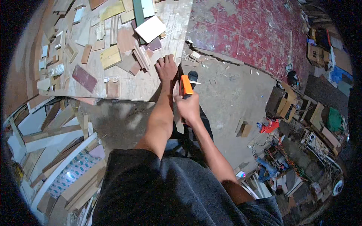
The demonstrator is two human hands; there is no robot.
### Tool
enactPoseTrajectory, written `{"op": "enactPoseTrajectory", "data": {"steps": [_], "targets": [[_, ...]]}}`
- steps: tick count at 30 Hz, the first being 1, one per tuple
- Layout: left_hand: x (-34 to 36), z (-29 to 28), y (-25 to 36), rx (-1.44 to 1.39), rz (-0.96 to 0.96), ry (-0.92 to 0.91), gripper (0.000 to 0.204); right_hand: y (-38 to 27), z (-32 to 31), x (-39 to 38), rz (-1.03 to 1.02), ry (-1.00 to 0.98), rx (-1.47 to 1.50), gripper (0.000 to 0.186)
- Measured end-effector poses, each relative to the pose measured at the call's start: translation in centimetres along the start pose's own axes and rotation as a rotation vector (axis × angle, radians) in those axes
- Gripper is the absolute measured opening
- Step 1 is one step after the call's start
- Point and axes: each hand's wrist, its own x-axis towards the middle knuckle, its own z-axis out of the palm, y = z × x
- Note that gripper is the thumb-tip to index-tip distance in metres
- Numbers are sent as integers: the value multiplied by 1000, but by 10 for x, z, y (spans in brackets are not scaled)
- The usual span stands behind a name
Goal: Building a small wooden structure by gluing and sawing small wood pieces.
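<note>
My left hand presses down on the pale wooden tabletop near its right corner, palm down with the fingers a little bent and apart. Nothing shows in its grasp, though whatever lies beneath the palm is hidden. Just right of the table's edge, my right hand is closed round an orange-handled tool. The orange part sticks up past my fist; I cannot make out its working end. Small wood offcuts lie to the left of my left hand, a white block beyond them.
Many boards and blocks, among them a dark red one, are strewn over the tabletop. Stacked offcuts fill the lower left. A worn red floor area with a broken edge lies far right; cardboard boxes and clutter line the right side.
</note>
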Motion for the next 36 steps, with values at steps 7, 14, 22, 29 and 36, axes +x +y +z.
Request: {"op": "enactPoseTrajectory", "data": {"steps": [7,14,22,29,36], "targets": [[-3,2,0,-80,22,-95,29,-2,-13,2,-53,14,-46,20],[-4,5,4,-100,-8,-35,30,2,26,5,-282,65,1,20],[0,-26,12,-211,-67,-174,34,21,-32,-4,80,-1,31,25],[0,-19,8,-213,-58,-162,33,8,-23,-13,-41,26,14,27],[-2,-18,9,-189,-23,-167,32,6,-21,-15,-34,-2,-21,26]]}}
